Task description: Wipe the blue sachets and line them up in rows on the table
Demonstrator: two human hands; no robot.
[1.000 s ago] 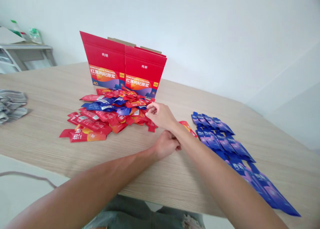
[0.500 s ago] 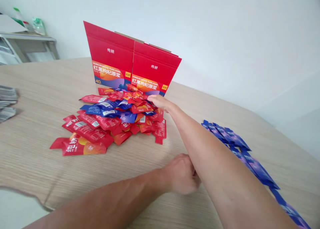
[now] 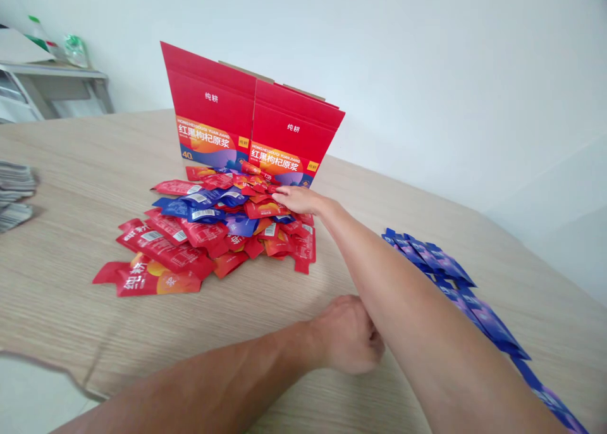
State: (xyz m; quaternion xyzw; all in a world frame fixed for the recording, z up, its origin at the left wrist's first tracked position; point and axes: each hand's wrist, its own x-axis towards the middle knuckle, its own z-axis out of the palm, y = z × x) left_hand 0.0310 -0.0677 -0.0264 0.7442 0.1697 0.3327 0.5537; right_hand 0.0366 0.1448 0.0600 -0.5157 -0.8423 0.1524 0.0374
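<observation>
My right hand (image 3: 300, 198) reaches forward onto the right side of a heap of red pouches (image 3: 206, 231), its fingers stretched out and touching the upper ones. Among the red ones lie several blue pouches (image 3: 205, 214). Close to me, my left hand (image 3: 351, 334) rests on the table as a fist, partly behind my right forearm. Nothing sticks out of it. Right of my right arm, other blue pouches (image 3: 484, 314) lie overlapping in a slanting row, partly hidden by the forearm.
Behind the heap stands an open red carton (image 3: 294, 108) with its flaps up. Grey striped bundles (image 3: 14, 193) lie at the table's left edge. A side desk (image 3: 57, 73) with a bottle and a green bag stands far left. A white wall closes off the back.
My right hand has shifted slightly left and down over the heap, and its fingers look more stretched out. The pouches beneath it have moved a little. My left fist has barely moved.
</observation>
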